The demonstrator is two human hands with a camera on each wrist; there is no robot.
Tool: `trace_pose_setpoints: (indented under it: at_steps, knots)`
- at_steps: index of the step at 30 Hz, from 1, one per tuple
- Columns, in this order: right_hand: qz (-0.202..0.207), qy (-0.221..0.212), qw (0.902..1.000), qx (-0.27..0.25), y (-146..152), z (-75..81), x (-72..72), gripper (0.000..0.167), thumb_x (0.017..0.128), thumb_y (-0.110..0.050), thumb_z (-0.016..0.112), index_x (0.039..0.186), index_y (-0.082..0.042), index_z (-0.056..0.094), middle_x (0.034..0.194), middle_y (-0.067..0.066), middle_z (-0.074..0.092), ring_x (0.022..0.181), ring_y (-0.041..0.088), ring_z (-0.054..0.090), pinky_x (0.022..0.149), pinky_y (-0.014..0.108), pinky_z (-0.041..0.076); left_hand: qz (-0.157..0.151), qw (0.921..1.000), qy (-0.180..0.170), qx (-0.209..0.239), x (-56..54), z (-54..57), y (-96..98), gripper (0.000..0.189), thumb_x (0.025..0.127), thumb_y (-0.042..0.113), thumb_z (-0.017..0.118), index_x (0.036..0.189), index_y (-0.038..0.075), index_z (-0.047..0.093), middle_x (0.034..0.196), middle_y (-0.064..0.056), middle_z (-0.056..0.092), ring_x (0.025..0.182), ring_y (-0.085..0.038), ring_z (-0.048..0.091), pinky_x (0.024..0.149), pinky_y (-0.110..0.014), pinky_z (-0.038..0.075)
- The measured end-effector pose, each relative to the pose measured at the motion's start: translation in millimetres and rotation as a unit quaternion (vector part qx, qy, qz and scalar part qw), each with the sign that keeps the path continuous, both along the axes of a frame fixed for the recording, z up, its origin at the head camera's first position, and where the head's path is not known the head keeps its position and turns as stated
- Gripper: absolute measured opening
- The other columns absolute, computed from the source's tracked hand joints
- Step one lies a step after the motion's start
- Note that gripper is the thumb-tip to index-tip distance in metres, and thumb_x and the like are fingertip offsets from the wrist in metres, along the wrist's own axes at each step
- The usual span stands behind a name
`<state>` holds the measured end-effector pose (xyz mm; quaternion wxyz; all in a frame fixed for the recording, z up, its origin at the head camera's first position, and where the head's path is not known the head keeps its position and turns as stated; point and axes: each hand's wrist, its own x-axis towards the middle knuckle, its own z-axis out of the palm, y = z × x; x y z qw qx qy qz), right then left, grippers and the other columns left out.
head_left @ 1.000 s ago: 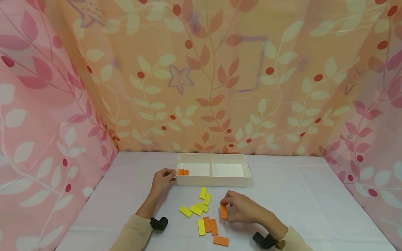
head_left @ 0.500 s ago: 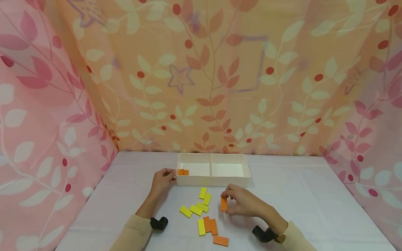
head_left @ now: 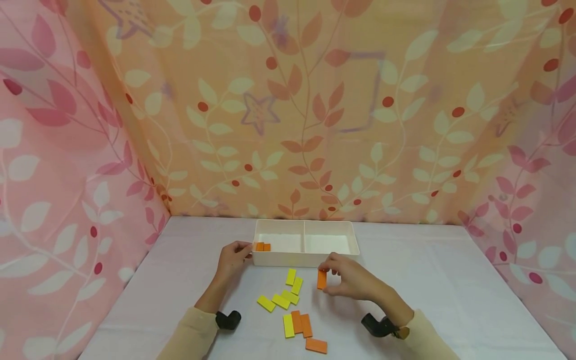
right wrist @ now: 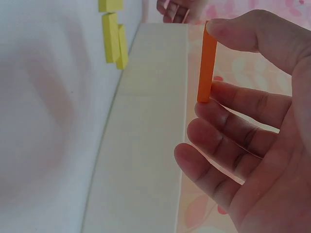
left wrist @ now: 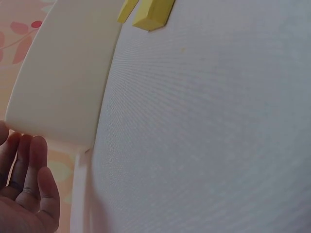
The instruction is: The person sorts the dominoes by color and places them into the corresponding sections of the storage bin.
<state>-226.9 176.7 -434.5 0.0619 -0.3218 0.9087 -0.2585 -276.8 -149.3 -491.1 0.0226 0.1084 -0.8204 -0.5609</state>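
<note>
Orange block [head_left: 321, 279] — pinched by the right hand [head_left: 348, 278] — near the white box [head_left: 283, 259]

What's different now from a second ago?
The right hand moved forward, carrying its orange block closer to the white box. It was already holding that block, and nothing was let go. The left hand stayed at the box's left end, and the blocks on the table stayed put.
</note>
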Motion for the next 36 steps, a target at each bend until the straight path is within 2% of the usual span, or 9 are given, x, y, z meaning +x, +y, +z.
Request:
trace_pose_setpoints:
  at_steps: [7, 11, 18, 22, 30, 36]
  knots:
    - [-0.008, 0.012, 0.9999, -0.001, 2, 3.5, -6.3, 0.034, 0.080, -0.027, 0.078, 0.110, -0.015, 0.067, 0.098, -0.010, 0.056, 0.090, 0.014, 0.055, 0.078, 0.027, 0.052, 0.000, 1.0000, -0.001, 0.001, 0.8, 1.5, 0.5, 0.024, 0.096, 0.020, 0.061, 0.109, 0.000, 0.067, 0.101, -0.015, 0.069, 0.080, -0.016, 0.065, 0.068, -0.024, 0.049]
    - [-0.017, 0.028, 0.9995, -0.004, 3, 9.7, -9.3, 0.035, 0.080, -0.026, 0.078, 0.110, -0.013, 0.068, 0.098, -0.009, 0.056, 0.088, 0.010, 0.053, 0.077, 0.025, 0.051, -0.001, 1.0000, 0.002, 0.003, 0.8, 2.2, 0.9, 0.024, 0.096, 0.020, 0.061, 0.108, 0.000, 0.067, 0.100, -0.015, 0.069, 0.080, -0.016, 0.065, 0.068, -0.024, 0.049]
    - [-0.021, 0.037, 0.9990, -0.017, 3, 22.2, -17.2, 0.037, 0.079, -0.024, 0.078, 0.112, -0.009, 0.068, 0.100, -0.006, 0.059, 0.088, 0.012, 0.053, 0.077, 0.027, 0.052, 0.001, 1.0000, 0.007, 0.001, 1.0, 1.5, 1.0, 0.024, 0.096, 0.019, 0.061, 0.108, 0.000, 0.067, 0.100, -0.015, 0.069, 0.079, -0.016, 0.066, 0.068, -0.024, 0.050]
    - [-0.014, 0.052, 0.9983, -0.021, 4, 26.0, -23.8, 0.036, 0.080, -0.023, 0.078, 0.111, -0.011, 0.068, 0.099, -0.005, 0.059, 0.089, 0.015, 0.055, 0.078, 0.031, 0.052, 0.002, 1.0000, 0.009, 0.002, 1.0, 0.4, 1.3, 0.023, 0.096, 0.018, 0.061, 0.108, -0.001, 0.067, 0.099, -0.015, 0.069, 0.079, -0.016, 0.067, 0.068, -0.025, 0.051]
    - [-0.016, 0.059, 0.9976, -0.032, 4, 33.5, -32.8, 0.035, 0.081, -0.024, 0.077, 0.111, -0.011, 0.068, 0.101, -0.004, 0.060, 0.088, 0.014, 0.054, 0.075, 0.029, 0.052, 0.004, 0.9999, 0.006, 0.014, 1.5, 1.0, 1.9, 0.022, 0.096, 0.017, 0.061, 0.108, -0.001, 0.067, 0.100, -0.016, 0.068, 0.081, -0.018, 0.068, 0.073, -0.031, 0.056]
    - [-0.017, 0.066, 0.9967, -0.044, 1, 38.2, -36.4, 0.035, 0.079, -0.022, 0.078, 0.110, -0.008, 0.067, 0.101, -0.001, 0.060, 0.089, 0.019, 0.056, 0.074, 0.031, 0.053, 0.005, 0.9999, 0.006, 0.015, 2.7, 3.0, 2.7, 0.022, 0.096, 0.017, 0.061, 0.107, -0.001, 0.067, 0.099, -0.016, 0.068, 0.080, -0.018, 0.067, 0.075, -0.033, 0.056]
